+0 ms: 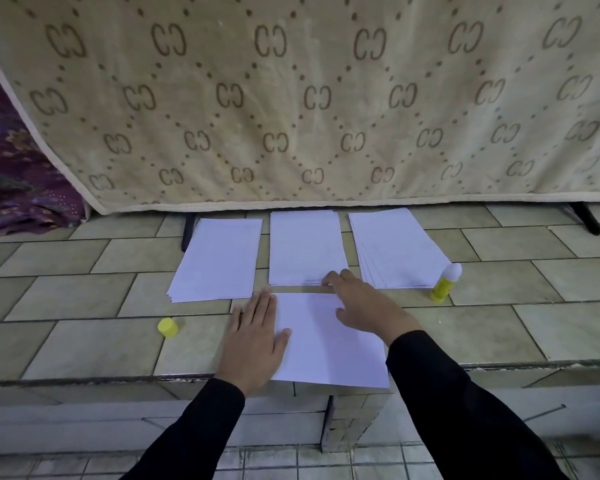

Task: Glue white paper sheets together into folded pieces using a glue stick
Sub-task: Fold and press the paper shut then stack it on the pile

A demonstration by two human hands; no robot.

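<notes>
A: At the near edge of the surface [84, 341], item one?

B: One white paper sheet [329, 344], lying flat, its near edge slightly overhanging the lip. The left hand [255, 337] rests on its left edge, fingers [262, 303] straight and together, gripping nothing. The right hand [364, 306] is over its far right corner, fingers spread and loosely bent, holding nothing. Its tips reach the middle stack [305, 247]; contact unclear.

A: Handling?

B: Judged very light, limp, slick on tile and easily creased. Best pinned under a flat palm and lifted by pinching a corner.

A: Other stock?

B: Along the far edge, the left stack [217, 259], the middle stack and the right stack [395, 247]. The glue stick [445, 284] is uncapped and upright, just beside the right stack's near corner. The yellow cap [168, 327] is well apart, left of the sheet.
</notes>
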